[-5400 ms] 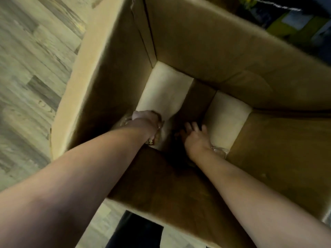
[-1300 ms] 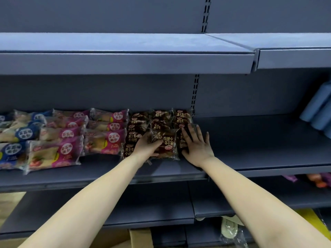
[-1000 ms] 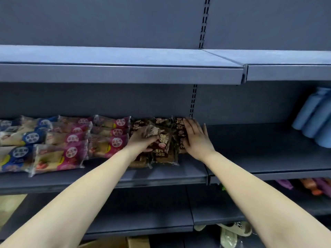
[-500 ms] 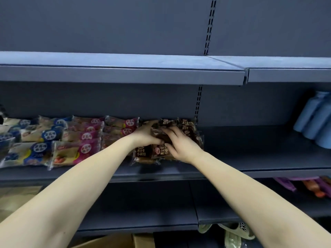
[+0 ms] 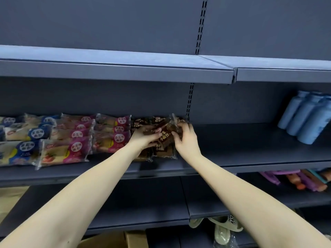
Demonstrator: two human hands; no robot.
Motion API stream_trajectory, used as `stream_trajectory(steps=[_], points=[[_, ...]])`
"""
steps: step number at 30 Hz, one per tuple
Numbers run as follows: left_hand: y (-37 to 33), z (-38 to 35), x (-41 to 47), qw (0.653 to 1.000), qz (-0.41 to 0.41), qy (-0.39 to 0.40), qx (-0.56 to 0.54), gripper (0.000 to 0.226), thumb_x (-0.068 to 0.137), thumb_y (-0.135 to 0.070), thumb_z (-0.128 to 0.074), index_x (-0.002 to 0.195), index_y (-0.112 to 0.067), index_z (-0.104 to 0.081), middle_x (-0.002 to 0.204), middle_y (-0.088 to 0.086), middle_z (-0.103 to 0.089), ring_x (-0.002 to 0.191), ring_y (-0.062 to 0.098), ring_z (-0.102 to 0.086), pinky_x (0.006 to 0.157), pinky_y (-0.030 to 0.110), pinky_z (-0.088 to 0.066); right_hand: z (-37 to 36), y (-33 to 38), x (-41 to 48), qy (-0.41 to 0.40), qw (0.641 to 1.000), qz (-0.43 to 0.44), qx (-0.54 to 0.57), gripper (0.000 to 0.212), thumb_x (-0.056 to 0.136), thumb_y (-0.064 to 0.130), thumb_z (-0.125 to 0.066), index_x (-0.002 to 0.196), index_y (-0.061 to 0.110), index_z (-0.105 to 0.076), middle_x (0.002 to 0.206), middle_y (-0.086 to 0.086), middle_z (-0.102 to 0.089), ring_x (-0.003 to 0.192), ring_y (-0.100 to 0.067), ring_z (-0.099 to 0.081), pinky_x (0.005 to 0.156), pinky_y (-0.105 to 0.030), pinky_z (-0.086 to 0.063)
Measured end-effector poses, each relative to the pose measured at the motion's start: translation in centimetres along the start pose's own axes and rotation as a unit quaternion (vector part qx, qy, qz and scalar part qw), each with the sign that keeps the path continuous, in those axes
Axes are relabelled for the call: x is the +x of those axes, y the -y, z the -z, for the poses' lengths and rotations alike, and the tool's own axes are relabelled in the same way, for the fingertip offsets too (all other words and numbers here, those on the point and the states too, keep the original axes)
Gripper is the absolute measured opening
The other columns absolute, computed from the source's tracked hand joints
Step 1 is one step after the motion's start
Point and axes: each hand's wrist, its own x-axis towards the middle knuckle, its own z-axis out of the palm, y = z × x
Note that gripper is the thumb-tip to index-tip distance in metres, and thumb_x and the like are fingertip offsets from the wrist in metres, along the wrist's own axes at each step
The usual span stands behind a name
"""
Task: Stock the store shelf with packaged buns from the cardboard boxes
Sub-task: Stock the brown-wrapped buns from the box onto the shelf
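Dark brown bun packet [image 5: 165,136], clear-ended with white lettering, is tilted above the brown stack [image 5: 157,151] on the grey metal shelf [image 5: 250,149]. Left hand [image 5: 143,138] and right hand [image 5: 186,138] both grip it. Pink packets [image 5: 111,138] lie alongside; a cardboard box [image 5: 114,240] sits below.

Cardboard box [image 5: 114,239] cut off below (slippers [image 5: 222,230] too), blue-label buns [image 5: 16,151] clipped at left.
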Motion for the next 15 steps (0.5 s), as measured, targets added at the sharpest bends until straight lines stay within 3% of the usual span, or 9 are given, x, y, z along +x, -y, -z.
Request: stream_trajectory(steps=[3,6,9,11,15], points=[[-0.2,-0.9,0.0,0.997,0.002,-0.024,-0.067,0.037,0.079,-0.01,-0.076,0.108,-0.015,-0.053,0.12,0.012,-0.059,0.101,0.019,-0.063,0.079,0.036,-0.058,0.4,-1.1,-0.8,0.023,0.998,-0.012,-0.063,0.044,0.086,0.017,-0.062,0.126,0.005,-0.047,0.124,-0.015,-0.046,0.107,-0.034,-0.052,0.087,-0.042,-0.048],[0.0,-1.6,0.4,1.0,-0.004,-0.007,0.025,0.04,0.076,-0.016,-0.079,0.109,-0.018,-0.056,0.118,0.008,-0.059,0.104,0.021,-0.062,0.082,0.038,-0.057,1.3,-2.4,-1.5,0.002,0.976,0.064,-0.21,0.068,0.075,0.029,-0.071,0.132,0.009,-0.042,0.129,-0.017,-0.047,0.112,-0.038,-0.047,0.091,-0.048,-0.047],[0.4,-2.5,0.5,0.994,-0.011,0.034,0.104,0.043,0.076,-0.017,-0.079,0.111,-0.021,-0.055,0.107,0.002,-0.063,0.101,0.018,-0.062,0.085,0.035,-0.056,2.2,-3.7,-1.7,0.056,0.933,0.154,-0.321,0.084,0.064,0.045,-0.071,0.136,0.014,-0.04,0.135,-0.012,-0.05,0.122,-0.037,-0.045,0.099,-0.055,-0.039],[0.9,-3.3,0.4,0.99,-0.015,0.066,0.121,0.044,0.077,-0.016,-0.078,0.113,-0.021,-0.055,0.105,0.003,-0.065,0.099,0.016,-0.063,0.08,0.031,-0.057,2.6,-4.4,-2.0,0.111,0.912,0.164,-0.36,0.088,0.059,0.05,-0.073,0.135,0.015,-0.044,0.13,-0.009,-0.056,0.122,-0.034,-0.049,0.099,-0.06,-0.038],[2.0,-4.9,0.2,0.988,-0.009,0.088,0.127,0.043,0.078,-0.014,-0.077,0.113,-0.023,-0.053,0.103,0.005,-0.068,0.091,0.012,-0.065,0.072,0.024,-0.056,3.2,-6.0,-3.3,0.151,0.896,0.145,-0.392,0.09,0.053,0.058,-0.077,0.127,0.01,-0.057,0.111,-0.007,-0.066,0.105,-0.03,-0.062,0.095,-0.056,-0.044]])
